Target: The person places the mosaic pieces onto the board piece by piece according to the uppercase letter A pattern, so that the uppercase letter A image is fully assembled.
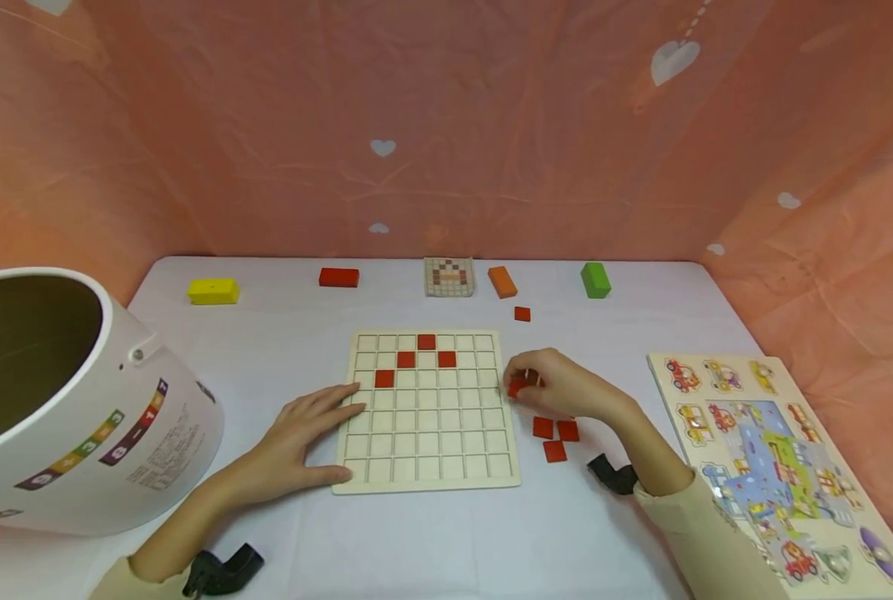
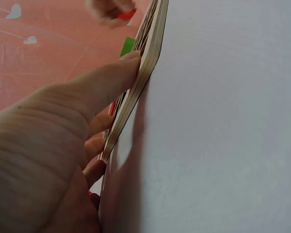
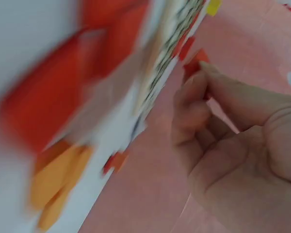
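Observation:
A square wooden grid board point(image 1: 427, 490) lies flat on the white table, with several red tiles set in cells near its top, one of them a red tile point(image 1: 384, 379) toward the left. My left hand point(image 1: 296, 442) rests at the board's left side, fingertips and thumb on its edge; the left wrist view shows the thumb point(image 2: 111, 75) against the rim. Beside the board's right edge, my right hand point(image 1: 569, 383) pinches a red tile point(image 3: 195, 65) between thumb and fingers, raised off the table. Three loose red tiles, including one red tile point(image 1: 554, 451), lie just below that hand.
Another red tile point(image 1: 522, 314) lies beyond the board. Along the back are a yellow block point(image 1: 213, 292), a red block point(image 1: 338, 277), a pattern card point(image 1: 449, 277), an orange block point(image 1: 502, 282) and a green block point(image 1: 595, 280). A white bucket point(image 1: 168, 433) stands left; a picture puzzle point(image 1: 776, 467) lies right.

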### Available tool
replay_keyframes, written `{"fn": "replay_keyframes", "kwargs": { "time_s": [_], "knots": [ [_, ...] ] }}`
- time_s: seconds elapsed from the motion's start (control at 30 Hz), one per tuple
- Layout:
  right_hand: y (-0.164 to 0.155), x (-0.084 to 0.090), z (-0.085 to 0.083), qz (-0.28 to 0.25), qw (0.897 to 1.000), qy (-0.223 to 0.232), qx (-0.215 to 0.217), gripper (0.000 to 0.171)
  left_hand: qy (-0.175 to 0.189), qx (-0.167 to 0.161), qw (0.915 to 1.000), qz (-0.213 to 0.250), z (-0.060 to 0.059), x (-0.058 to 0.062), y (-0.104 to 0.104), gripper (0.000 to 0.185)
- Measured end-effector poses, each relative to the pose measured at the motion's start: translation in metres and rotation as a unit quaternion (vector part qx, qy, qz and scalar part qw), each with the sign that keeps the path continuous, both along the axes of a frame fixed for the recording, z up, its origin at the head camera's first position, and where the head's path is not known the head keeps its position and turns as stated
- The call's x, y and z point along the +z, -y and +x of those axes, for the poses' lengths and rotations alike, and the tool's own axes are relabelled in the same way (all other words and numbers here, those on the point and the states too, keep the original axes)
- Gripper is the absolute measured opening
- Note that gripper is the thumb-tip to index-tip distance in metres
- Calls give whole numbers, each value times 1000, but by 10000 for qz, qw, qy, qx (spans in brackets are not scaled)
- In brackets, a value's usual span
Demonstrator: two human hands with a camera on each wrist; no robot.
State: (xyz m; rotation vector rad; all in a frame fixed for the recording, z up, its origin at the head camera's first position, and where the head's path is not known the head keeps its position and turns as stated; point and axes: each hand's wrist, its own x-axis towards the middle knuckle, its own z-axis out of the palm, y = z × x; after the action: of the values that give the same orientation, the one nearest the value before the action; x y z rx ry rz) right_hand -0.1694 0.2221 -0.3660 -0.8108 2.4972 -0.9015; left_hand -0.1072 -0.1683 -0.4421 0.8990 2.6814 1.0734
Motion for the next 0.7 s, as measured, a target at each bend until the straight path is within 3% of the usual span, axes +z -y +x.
{"fn": "replay_keyframes", "kwargs": {
  "time_s": [0.23,0.47,0.7],
  "knots": [
    [62,6,-25,-187,9963,238,800,26,10,-9,10000,24,0,1,0,73],
    [118,1,-32,161,9864,313,1607,27,-9,-42,10000,15,0,1,1,73],
    [137,-4,-29,126,9855,339,1655,33,-49,-61,10000,25,0,1,2,72]
  ]
}}
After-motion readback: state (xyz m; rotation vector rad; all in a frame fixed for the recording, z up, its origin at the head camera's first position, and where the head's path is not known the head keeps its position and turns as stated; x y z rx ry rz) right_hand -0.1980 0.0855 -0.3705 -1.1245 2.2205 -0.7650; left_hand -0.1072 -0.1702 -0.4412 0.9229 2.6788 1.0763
